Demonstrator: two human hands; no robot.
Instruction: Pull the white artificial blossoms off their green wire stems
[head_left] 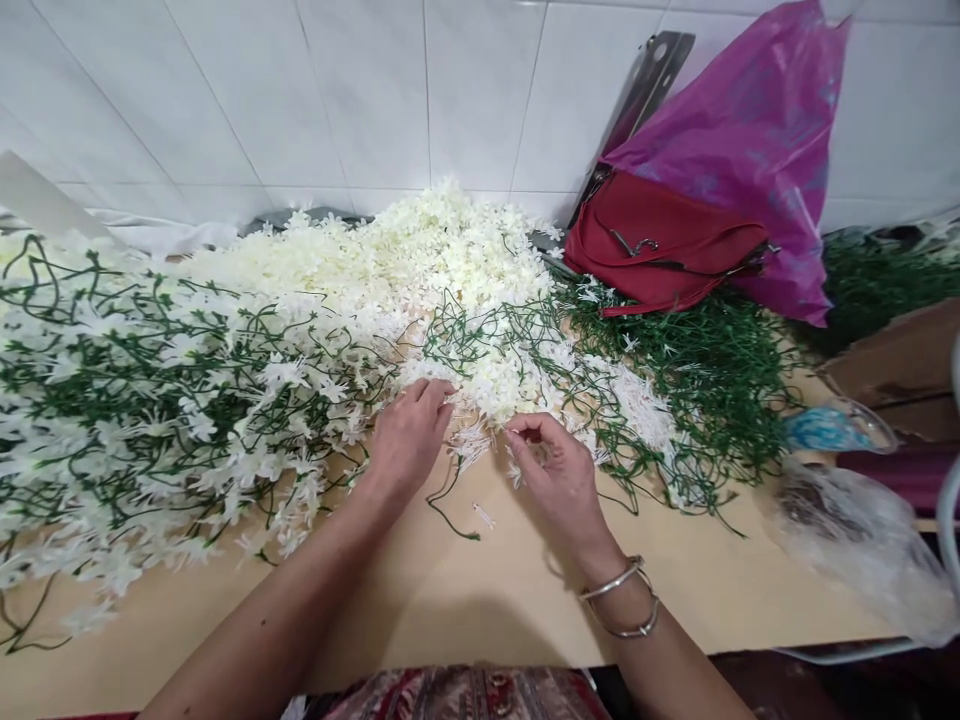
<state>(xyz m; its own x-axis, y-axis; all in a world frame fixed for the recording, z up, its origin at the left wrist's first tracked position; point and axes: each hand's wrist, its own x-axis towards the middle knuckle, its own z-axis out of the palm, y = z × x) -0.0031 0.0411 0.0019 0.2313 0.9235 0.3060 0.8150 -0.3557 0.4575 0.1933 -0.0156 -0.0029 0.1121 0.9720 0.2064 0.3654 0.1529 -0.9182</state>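
White, fabric-like blossoms [499,390] lie loose on the table [450,610] just beyond the person's hands, beside a bunch of thin white stamens [471,443]. The left hand [411,435] has its fingers bent at the blossoms' edge; the right hand [555,465] has thumb and forefinger close together near the stamens, though whether either pinches anything is too small to tell. The blossoms look nearly weightless, soft and easily creased, so their centres probably make a better hold than the petals. Green stems [712,365], to the right, seem springy and prone to tangling, best taken singly near one end.
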